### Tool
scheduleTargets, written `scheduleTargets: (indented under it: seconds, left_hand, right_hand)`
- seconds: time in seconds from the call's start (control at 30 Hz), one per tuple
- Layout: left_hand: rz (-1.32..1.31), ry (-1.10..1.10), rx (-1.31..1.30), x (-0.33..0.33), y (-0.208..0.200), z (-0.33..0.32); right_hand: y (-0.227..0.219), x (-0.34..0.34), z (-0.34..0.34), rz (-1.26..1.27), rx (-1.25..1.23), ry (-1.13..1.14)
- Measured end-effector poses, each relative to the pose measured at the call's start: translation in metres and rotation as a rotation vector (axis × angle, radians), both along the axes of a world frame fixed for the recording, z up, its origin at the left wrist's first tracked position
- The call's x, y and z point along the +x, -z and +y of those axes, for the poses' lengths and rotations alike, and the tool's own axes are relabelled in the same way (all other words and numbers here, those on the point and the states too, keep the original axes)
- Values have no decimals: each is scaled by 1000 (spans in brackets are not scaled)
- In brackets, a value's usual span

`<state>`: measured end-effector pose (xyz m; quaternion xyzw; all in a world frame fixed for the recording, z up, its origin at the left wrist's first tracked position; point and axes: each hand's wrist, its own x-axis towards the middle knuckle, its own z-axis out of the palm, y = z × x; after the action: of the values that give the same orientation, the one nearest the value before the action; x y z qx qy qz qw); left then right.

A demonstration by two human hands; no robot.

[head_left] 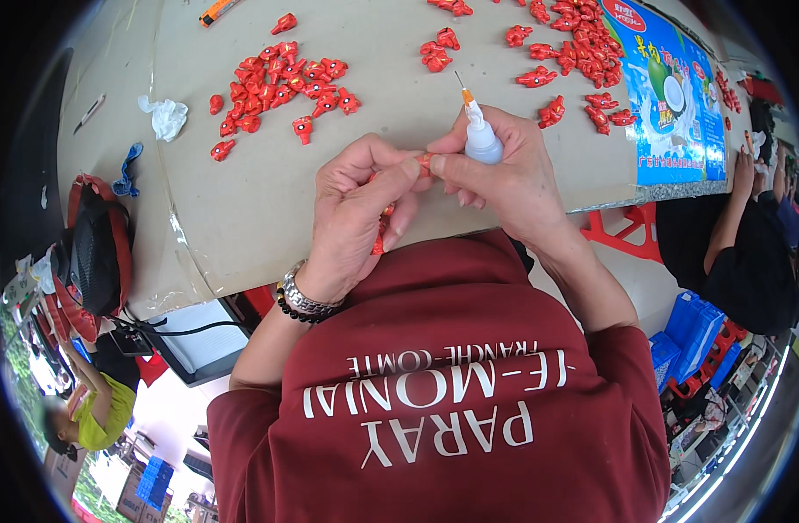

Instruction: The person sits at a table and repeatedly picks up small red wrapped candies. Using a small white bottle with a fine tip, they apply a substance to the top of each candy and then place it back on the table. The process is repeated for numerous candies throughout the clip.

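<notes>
Nearest the camera, a dark red shirt [452, 383] with pale lettering fills the lower view. Bead and metal bracelets [302, 303] sit on the left wrist.

Left hand [356, 213]: fingers curled closed around a small red plastic piece [425, 161], pinched at the fingertips; more red shows lower in the palm, so it may hold more than one, cannot tell.

Right hand [508, 174]: fingers closed on a small white glue bottle [482, 139], orange nozzle pointing up and away, and its fingertips also meet the red piece. Both hands are raised just above the near edge of the cardboard-covered table [269, 218].

Farther out on the table: a loose cluster of red pieces [277, 83] to the left, a larger heap [582, 44] to the right, strays between. I judge the work mid-run: one piece in hand, many waiting. Which pile is finished cannot be told.

Beyond: crumpled white tissue [166, 116], blue strap [128, 170], a bright printed carton panel [670, 96] at far right. A black and red bag [94, 253] hangs at the left edge. Another person's arm [735, 209] shows at far right.
</notes>
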<state>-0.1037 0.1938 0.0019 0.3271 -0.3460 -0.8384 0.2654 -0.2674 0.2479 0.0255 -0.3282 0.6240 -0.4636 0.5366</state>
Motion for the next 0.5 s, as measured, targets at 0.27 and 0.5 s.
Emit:
scheduleTargets:
  seconds: [0.27,0.5]
  left_hand:
    - [-12,-14,-5,-1,-1,0]
    - [-7,23,-54,-2,-2,-1]
  right_hand:
    - [-3,0,-1,-19,14,7]
    - [-10,-3,-1,-42,26,10]
